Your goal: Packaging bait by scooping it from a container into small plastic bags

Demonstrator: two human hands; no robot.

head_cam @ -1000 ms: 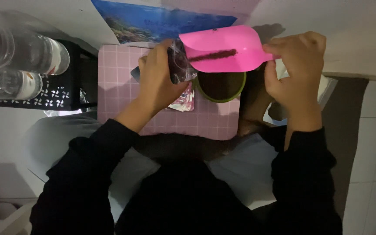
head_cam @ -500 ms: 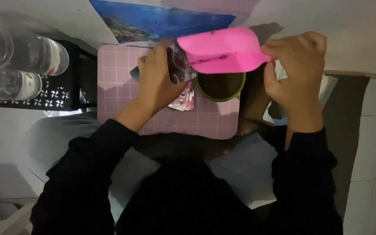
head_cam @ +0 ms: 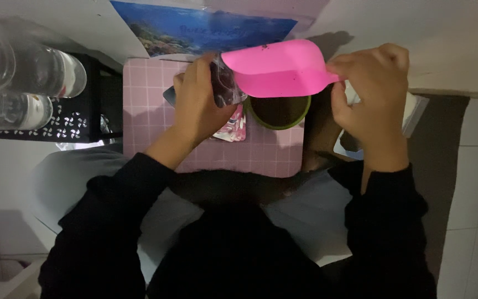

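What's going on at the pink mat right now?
A person in black sleeves is working over a pink gridded mat. The right hand holds a pink scoop by its handle, tipped over a green-rimmed cup that looks to hold something dark. The left hand grips a clear pouch beside the cup. Clear bottles sit in a black rack on the left.

- I see the pink scoop (head_cam: pixel 280 67) as smooth matt plastic.
- The pouch (head_cam: pixel 225 88) in my left hand (head_cam: pixel 197 108) looks like clear, glossy film.
- The green cup (head_cam: pixel 279 111) reads as smooth plastic.
- The pink mat (head_cam: pixel 150 111) looks matt, with a grid pattern.
- The bottles (head_cam: pixel 23 83) are clear shiny plastic.
- The blue poster (head_cam: pixel 195 27) looks like glossy paper.
- My sleeves (head_cam: pixel 112 221) are matt black cloth.
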